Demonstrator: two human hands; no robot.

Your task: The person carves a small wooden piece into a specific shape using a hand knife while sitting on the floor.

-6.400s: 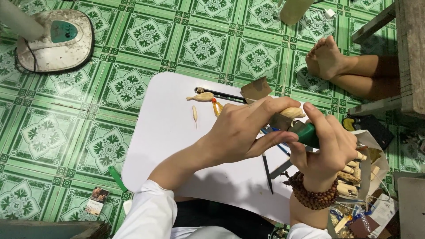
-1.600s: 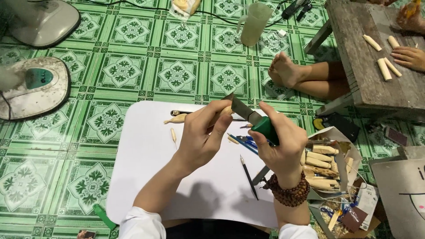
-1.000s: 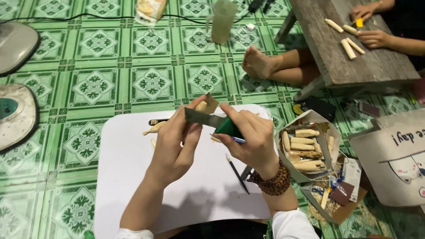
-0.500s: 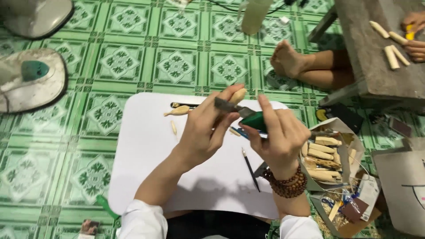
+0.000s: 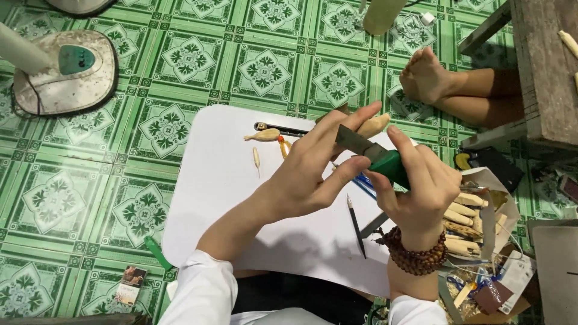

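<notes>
The right hand [image 5: 415,186] grips a green-handled knife [image 5: 376,159] above the white board [image 5: 217,180]; the left hand [image 5: 313,174] pinches a small wooden piece [image 5: 372,125] against the blade. 1 slip could nick the thumb beside the edge.

two hands [image 5: 313,174], one green-handled knife [image 5: 376,157], one pencil [image 5: 356,226], one fan base [image 5: 66,72]

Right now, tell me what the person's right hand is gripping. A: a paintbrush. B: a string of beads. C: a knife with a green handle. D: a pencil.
C: the right hand is closed around the green handle of a knife, its blade pointing toward the pale wooden piece held in the fingers of the left hand; the pencil lies loose on the white board.
</notes>
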